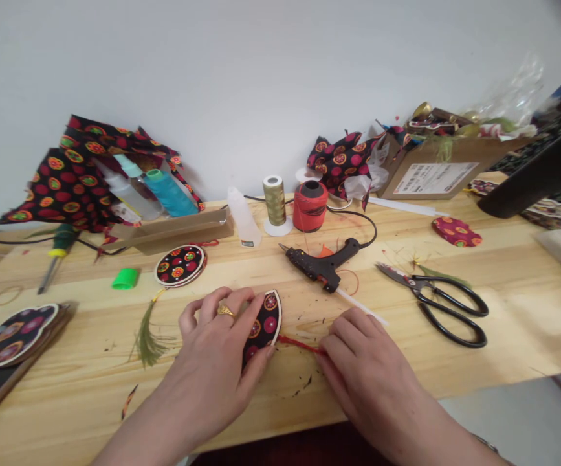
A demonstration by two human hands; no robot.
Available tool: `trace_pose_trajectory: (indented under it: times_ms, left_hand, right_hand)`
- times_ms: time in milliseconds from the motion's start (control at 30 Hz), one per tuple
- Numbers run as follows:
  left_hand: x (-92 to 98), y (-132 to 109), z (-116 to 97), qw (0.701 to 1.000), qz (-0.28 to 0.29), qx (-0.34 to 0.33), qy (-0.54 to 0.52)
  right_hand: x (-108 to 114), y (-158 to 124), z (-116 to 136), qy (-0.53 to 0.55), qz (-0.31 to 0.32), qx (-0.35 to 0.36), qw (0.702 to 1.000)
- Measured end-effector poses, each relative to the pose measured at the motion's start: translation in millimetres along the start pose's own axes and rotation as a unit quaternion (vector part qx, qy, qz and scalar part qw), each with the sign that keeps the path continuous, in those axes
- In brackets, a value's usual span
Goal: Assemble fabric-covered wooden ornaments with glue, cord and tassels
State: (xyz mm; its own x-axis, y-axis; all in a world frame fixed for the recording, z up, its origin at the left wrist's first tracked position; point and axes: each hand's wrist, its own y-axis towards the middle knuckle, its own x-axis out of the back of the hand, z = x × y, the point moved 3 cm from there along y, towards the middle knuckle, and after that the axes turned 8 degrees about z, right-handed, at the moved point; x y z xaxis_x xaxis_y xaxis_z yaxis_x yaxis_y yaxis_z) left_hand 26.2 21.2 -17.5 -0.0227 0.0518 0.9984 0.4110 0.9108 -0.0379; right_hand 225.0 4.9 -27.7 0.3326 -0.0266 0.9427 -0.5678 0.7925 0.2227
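The left hand grips a black fabric-covered fan-shaped piece just above the pine table, while the right hand pinches a red cord running to the piece's edge, near a hot glue gun

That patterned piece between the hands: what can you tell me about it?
The piece is a small curved shape, roughly a half oval, covered in black fabric printed with red circles and orange-ringed medallions, with a pale rim along its curved edge. It is held tilted above the wooden table, gripped by the left hand. A red cord runs from its edge to the right hand.
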Motion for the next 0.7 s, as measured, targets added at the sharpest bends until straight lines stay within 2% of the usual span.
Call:
trace_pose_trajectory:
  times_ms: [267, 700]
  left_hand:
    - [-0.7, 0.3, 0.3, 1.000, -0.007, -0.003, -0.005]
    - [-3.2, -2.0, 3.0, 0.999, -0.004, 0.004, -0.046]
  right_hand:
    - [5.0, -1.9, -4.4, 0.016, 0.029, -0.025, 0.999]
    - [7.1, -3.6, -7.3, 0.059, -0.002, -0.026, 0.998]
